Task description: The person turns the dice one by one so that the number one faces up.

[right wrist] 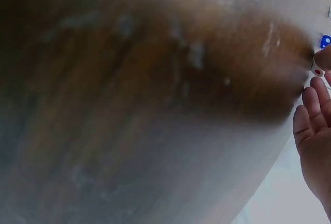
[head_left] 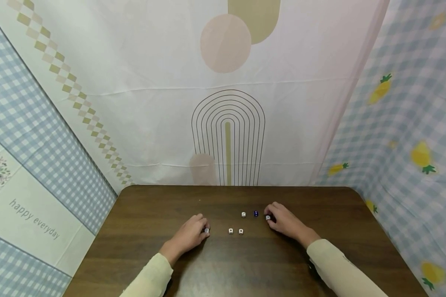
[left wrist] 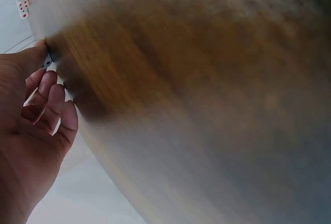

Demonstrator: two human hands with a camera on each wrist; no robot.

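Left hand (head_left: 188, 233) pinches white die (head_left: 207, 230), nine o'clock of loose white pair (head_left: 231, 231); right hand (head_left: 287, 221) pinches second white die (head_left: 268, 217), about three o'clock of blue die (head_left: 256, 213); step seemingly lining dice up; next move calls for light, level slide inward.

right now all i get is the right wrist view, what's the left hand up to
Observer: The left hand pinches a white die.
Operator: is it level with the die that the right hand holds
Observer: No, seen from the head camera it sits nearer the person's side of the table.
Operator: and what's just to the right of it
Observer: Two more white dice, side by side with a gap between them, touched by neither hand.
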